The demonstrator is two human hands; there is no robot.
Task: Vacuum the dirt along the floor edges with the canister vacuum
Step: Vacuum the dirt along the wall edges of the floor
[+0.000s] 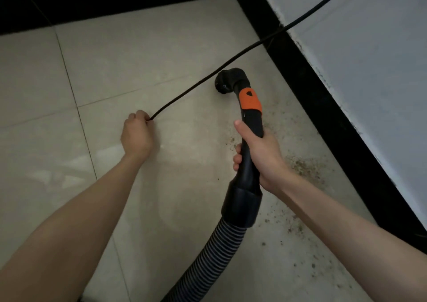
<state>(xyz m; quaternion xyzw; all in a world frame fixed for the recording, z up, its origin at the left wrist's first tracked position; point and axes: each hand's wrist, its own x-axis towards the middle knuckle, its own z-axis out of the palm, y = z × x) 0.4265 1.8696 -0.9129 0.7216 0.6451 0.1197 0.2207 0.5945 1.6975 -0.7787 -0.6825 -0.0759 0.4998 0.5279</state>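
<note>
Now my left hand (136, 133) pinches the black cord (208, 77), arm outstretched; my right hand (260, 153) grips the vacuum wand (250, 126).

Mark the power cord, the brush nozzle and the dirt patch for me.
power cord (209, 78), head view, mid-span above the floor.
brush nozzle (223, 82), head view, round head.
dirt patch (305, 165), head view, thickest part by the skirting.

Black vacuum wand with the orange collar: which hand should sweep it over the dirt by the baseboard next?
Right. The right hand already grips the black vacuum wand, beside the scattered dirt. The left hand is busy pinching the thin black cord.
</note>
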